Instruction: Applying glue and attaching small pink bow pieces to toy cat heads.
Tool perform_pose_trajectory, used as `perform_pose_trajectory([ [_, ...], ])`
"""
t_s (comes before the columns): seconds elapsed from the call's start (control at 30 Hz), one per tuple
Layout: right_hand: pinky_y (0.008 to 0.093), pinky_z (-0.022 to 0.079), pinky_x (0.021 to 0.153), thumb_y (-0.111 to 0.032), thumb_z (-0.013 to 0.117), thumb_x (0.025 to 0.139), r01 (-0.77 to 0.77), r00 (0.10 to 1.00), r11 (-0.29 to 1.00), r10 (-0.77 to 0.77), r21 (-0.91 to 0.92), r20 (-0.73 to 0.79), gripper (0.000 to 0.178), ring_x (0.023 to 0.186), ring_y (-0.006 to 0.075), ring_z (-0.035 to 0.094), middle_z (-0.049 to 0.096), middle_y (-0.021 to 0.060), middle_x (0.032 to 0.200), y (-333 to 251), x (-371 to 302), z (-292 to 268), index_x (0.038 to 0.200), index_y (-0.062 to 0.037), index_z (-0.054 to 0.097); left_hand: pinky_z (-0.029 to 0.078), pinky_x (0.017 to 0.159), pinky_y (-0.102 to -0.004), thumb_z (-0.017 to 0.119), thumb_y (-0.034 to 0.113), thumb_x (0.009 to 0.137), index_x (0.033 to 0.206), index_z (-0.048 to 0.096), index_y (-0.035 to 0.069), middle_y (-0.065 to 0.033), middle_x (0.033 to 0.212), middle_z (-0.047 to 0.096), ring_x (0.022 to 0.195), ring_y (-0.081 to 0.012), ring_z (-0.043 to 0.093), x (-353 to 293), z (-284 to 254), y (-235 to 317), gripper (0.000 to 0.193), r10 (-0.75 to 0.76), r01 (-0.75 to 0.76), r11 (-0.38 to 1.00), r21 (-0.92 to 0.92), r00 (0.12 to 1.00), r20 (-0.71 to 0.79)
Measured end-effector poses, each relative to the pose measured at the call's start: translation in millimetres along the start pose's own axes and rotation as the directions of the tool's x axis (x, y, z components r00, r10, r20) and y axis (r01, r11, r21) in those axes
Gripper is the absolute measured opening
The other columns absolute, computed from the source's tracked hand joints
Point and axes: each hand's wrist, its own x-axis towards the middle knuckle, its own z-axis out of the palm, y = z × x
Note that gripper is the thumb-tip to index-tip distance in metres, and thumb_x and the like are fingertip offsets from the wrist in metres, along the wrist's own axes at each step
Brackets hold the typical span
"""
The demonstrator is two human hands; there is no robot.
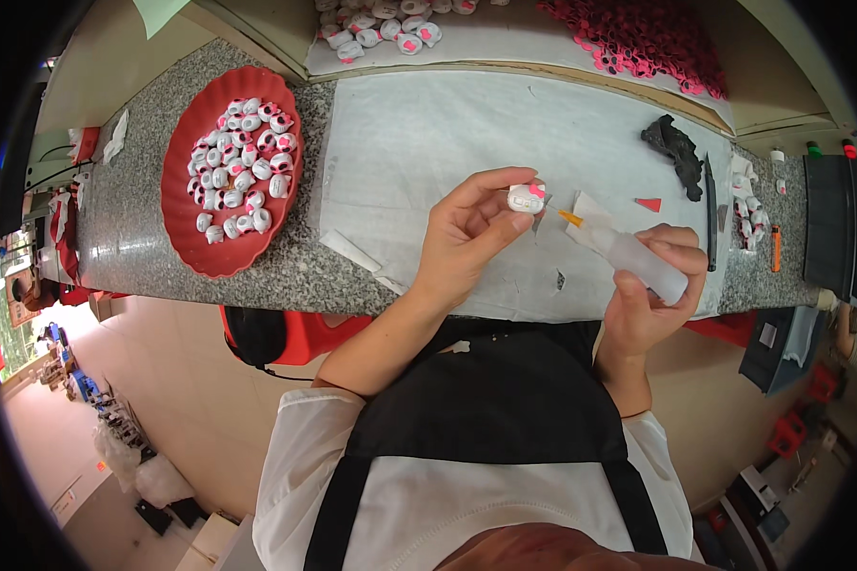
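Between the thumb and fingers of my left hand (467,228) is a small white figurine head (525,198) with a pink bow-like piece on its upper right. My right hand (652,285) is closed around a translucent white squeeze bottle (643,265), tilted so that its thin yellow-orange nozzle (570,218) points at the white piece. The nozzle's tip is close to the piece; I cannot tell if they touch. Both hands are over a white sheet (428,124) on the speckled worktop. Behind the bottle's neck lies a crumpled white tissue (592,207).
A red scalloped tray (183,228) of similar white-and-pink pieces stands at left. More white pieces (390,29) and a pink heap (638,43) lie on the shelf behind. At right are a crumpled black bag (674,152), a dark thin tool (710,214) and a red scrap (648,204).
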Motion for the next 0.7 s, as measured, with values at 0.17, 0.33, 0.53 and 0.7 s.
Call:
perform_pose_trajectory([
  [0.17,0.0263,0.039,0.059,-0.019,0.071,0.060,0.151,0.987,0.978,-0.141,-0.145,0.081,0.038,0.070,0.0162,0.046,0.045,0.0074,0.078,-0.8,-4.6,2.6,0.083,-0.0047,0.044,0.038,0.081,-0.0264,0.050,-0.005,0.072,0.106,0.043,-0.002,-0.0109,0.099,0.051,0.092,-0.0153,0.049,-0.7,3.3,2.9,0.035,0.011,-0.011,1.000,0.013,1.000,-0.005],
  [0.33,0.0260,0.038,0.055,-0.021,0.071,0.060,0.203,0.974,0.962,-0.180,-0.182,0.136,0.038,0.065,0.0158,0.046,0.045,0.0068,0.077,-1.9,-3.2,2.4,0.082,-0.0055,0.044,0.038,0.081,-0.0263,0.051,-0.006,0.072,0.107,0.042,-0.002,-0.0116,0.101,0.050,0.094,-0.0151,0.048,-0.1,0.4,0.7,0.036,0.010,-0.010,1.000,0.018,1.000,0.004],
  [0.53,0.0260,0.038,0.054,-0.020,0.072,0.059,0.212,0.969,0.959,-0.182,-0.186,0.168,0.039,0.064,0.0156,0.046,0.045,0.0069,0.077,-0.9,-3.7,2.3,0.082,-0.0055,0.044,0.039,0.080,-0.0237,0.052,-0.005,0.073,0.105,0.043,-0.002,-0.0087,0.099,0.050,0.093,-0.0127,0.048,-0.3,0.7,0.0,0.034,0.037,-0.037,0.999,0.000,0.999,0.023],
  [0.7,0.0244,0.041,0.055,-0.007,0.074,0.053,0.214,0.959,0.970,-0.188,-0.111,0.213,0.040,0.063,0.0159,0.050,0.048,0.0092,0.082,-1.1,-1.3,-0.2,0.084,-0.0046,0.049,0.038,0.081,-0.0267,0.051,-0.006,0.072,0.106,0.043,-0.002,-0.0121,0.100,0.051,0.094,-0.0155,0.048,-0.9,0.4,0.8,0.035,0.009,-0.009,1.000,0.027,1.000,0.003],
])
